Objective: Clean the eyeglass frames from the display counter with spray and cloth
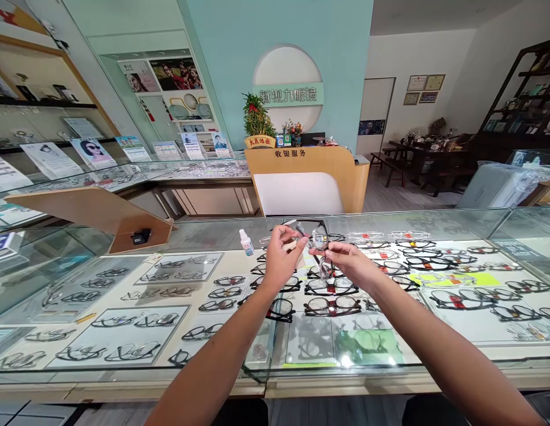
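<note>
Above the glass display counter (301, 349), both my hands are closed on one pair of black-framed eyeglasses (323, 229). My left hand (284, 251) pinches it from the left, and something pale shows by those fingers that I cannot make out. From the right, my right hand (346, 260) grips the lower part of the frame with thumb and fingers. A small white spray bottle (246, 242) stands upright to the left of my left hand. Under the glass, several dark-framed eyeglasses (332, 305) with red tags lie in rows below my hands.
More eyeglasses (133, 352) lie on trays at the left of the counter. A tilted wooden board (102, 210) stands on the glass at left. Beyond the counter are a wooden cashier desk (355, 177) and a plastic-wrapped suitcase (492, 186).
</note>
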Demonstrator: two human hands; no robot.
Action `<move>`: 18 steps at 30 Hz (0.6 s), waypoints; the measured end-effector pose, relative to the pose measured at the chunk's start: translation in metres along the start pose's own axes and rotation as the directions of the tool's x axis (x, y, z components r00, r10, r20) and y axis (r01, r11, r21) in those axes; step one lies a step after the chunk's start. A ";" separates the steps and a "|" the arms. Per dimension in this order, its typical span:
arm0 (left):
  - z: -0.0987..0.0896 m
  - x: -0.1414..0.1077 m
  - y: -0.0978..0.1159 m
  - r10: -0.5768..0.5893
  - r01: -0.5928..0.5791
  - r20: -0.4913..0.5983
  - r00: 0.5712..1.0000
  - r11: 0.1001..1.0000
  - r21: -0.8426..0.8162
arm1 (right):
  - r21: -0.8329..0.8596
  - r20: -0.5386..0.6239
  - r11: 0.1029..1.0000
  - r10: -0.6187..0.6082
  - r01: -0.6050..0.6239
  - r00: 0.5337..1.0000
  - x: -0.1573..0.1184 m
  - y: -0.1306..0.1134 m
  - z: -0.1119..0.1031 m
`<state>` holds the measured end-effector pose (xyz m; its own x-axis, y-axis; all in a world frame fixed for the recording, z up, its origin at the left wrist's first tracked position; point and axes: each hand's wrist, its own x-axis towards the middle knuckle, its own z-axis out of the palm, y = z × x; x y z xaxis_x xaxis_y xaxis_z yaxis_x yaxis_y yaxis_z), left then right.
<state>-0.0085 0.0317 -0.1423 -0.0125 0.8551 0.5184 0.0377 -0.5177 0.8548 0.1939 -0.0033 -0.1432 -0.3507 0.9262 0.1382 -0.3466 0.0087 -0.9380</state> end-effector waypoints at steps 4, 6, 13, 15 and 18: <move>0.001 -0.001 0.000 -0.022 0.021 -0.026 0.999 0.999 -0.039 | 0.108 -0.044 0.994 -0.011 0.016 0.999 0.001 0.000 0.002; 0.000 0.001 -0.002 -0.040 0.037 -0.068 0.997 0.998 -0.046 | 0.155 -0.060 0.987 -0.025 0.034 0.998 0.001 0.000 0.000; -0.006 0.010 -0.012 -0.357 0.322 -0.162 0.920 0.924 -0.204 | 0.236 -0.145 0.958 -0.130 0.162 0.981 0.001 -0.008 -0.010; -0.006 0.011 -0.014 -0.401 0.369 -0.130 0.907 0.904 -0.217 | 0.254 -0.157 0.952 -0.134 0.171 0.978 0.001 -0.010 -0.013; -0.007 0.011 -0.016 -0.426 0.406 -0.043 0.904 0.885 -0.227 | 0.265 -0.177 0.947 -0.139 0.183 0.974 0.002 -0.011 -0.017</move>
<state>-0.0162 0.0494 -0.1499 -0.0706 0.9919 0.1058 -0.1980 -0.1179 0.9731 0.2118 0.0052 -0.1380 -0.1398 0.9680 0.2084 -0.6232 0.0775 -0.7782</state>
